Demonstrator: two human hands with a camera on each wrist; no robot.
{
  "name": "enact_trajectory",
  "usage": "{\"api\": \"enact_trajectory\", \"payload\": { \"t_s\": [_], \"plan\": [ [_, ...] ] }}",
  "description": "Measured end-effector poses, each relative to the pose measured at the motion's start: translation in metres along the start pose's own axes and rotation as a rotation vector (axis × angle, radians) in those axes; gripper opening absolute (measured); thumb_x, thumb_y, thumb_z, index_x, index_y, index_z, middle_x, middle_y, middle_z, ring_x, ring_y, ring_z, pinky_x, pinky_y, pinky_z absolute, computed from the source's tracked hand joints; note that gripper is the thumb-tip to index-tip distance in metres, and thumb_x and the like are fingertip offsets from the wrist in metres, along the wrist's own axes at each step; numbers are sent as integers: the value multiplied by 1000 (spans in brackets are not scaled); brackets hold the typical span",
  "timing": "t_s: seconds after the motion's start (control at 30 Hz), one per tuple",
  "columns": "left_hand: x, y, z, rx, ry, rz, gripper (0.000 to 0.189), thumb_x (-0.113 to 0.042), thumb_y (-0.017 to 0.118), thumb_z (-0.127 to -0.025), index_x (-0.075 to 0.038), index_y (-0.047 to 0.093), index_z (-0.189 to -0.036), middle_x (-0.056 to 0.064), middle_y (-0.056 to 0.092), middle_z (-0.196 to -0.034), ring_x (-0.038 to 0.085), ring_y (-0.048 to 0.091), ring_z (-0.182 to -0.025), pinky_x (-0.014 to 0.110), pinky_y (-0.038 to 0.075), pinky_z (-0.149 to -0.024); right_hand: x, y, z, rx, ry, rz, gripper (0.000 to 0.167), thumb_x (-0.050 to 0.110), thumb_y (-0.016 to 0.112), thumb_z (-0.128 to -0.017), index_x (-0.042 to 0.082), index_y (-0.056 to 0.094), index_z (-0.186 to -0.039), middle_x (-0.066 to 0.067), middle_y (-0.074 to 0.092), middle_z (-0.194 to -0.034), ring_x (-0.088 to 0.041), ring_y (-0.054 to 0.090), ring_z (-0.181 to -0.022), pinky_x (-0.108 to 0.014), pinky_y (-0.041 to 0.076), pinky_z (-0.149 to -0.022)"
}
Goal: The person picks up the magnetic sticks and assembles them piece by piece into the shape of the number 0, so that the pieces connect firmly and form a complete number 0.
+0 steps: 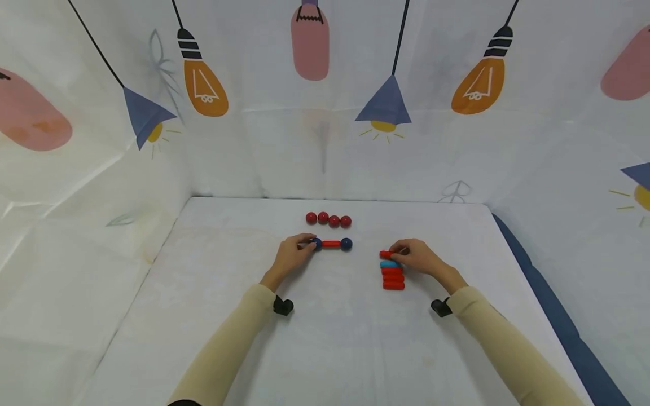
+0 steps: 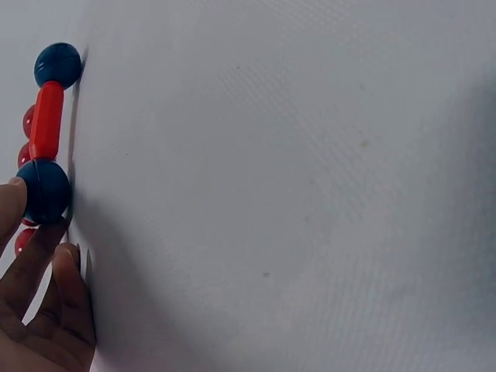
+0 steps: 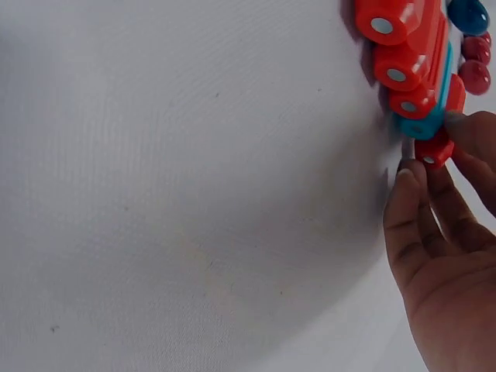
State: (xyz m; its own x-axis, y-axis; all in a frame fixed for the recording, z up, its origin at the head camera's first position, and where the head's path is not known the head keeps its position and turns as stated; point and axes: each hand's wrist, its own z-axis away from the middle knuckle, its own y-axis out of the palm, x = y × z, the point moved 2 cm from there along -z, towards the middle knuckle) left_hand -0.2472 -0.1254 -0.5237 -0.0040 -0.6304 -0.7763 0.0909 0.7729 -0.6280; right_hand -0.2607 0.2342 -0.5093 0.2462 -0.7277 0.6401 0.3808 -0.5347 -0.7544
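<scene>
My left hand pinches a dark blue ball between thumb and fingers. That ball is joined to one end of a red rod, and a second dark blue ball sits on the rod's other end. On the right, my right hand grips a red magnetic rod by thumb and fingertips, at the far end of a row of rods. Beside it lies a light blue rod, followed by several red rods with silvery discs in their ends.
Several red balls stand in a line behind the joined piece. All of it is on a white table, with a printed white cloth hanging behind and at the sides. Dark blue fabric shows past the right edge.
</scene>
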Motion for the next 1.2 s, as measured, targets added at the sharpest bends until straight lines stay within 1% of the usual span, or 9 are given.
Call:
{"api": "enact_trajectory", "payload": {
  "t_s": [0.2,0.33,0.5,0.63,0.77,0.9,1.1,1.2],
  "plan": [
    [2,-2,-2,12,-3,-10,35,-25,63,-103,-18,67,-137,9,70,-134,27,65,-109,43,54,-100,3,-2,1,-27,21,-4,24,18,66,-100,3,72,-118,-14,73,-115,-29,69,-102,-44,59,-88],
    [3,-2,-3,10,-2,-7,34,-24,63,-104,-17,67,-137,9,69,-135,28,65,-109,43,54,-100,5,-1,0,-45,31,-29,26,20,67,-100,4,71,-120,-14,73,-117,-30,68,-104,-45,58,-91],
    [1,-2,-2,10,0,-5,34,-24,63,-104,-17,67,-136,9,69,-135,29,65,-111,44,53,-101,13,2,-3,-61,36,-52,26,21,67,-100,6,70,-121,-15,71,-119,-32,68,-107,-45,59,-92],
    [1,-2,-2,14,6,-7,34,-25,62,-104,-16,67,-137,10,69,-135,29,65,-113,45,53,-102,21,4,-5,-68,31,-78,26,19,67,-100,5,70,-121,-16,71,-120,-34,67,-108,-47,58,-94],
    [2,-4,-1,14,0,2,34,-25,62,-104,-16,67,-136,10,69,-135,30,65,-113,45,53,-102,27,7,-7,-69,36,-97,26,19,67,-100,6,70,-122,-15,71,-120,-32,66,-108,-46,58,-95],
    [3,-5,-1,8,1,2,34,-25,63,-104,-17,68,-136,10,69,-134,30,65,-112,45,53,-101,32,13,-10,-81,32,-95,25,20,67,-100,7,71,-121,-14,71,-119,-32,66,-108,-44,58,-93],
    [6,-4,-3,28,18,-7,34,-25,63,-103,-16,67,-136,9,69,-134,28,64,-111,44,53,-100,36,21,-5,-163,43,-93,25,19,69,-98,6,71,-119,-13,72,-112,-27,65,-101,-37,57,-85],
    [5,-4,-3,28,20,-6,34,-25,64,-103,-16,68,-136,9,69,-134,29,64,-111,45,53,-100,39,25,-4,-183,31,-94,24,19,69,-98,6,71,-119,-12,72,-109,-25,64,-98,-35,56,-83]
  ]
}}
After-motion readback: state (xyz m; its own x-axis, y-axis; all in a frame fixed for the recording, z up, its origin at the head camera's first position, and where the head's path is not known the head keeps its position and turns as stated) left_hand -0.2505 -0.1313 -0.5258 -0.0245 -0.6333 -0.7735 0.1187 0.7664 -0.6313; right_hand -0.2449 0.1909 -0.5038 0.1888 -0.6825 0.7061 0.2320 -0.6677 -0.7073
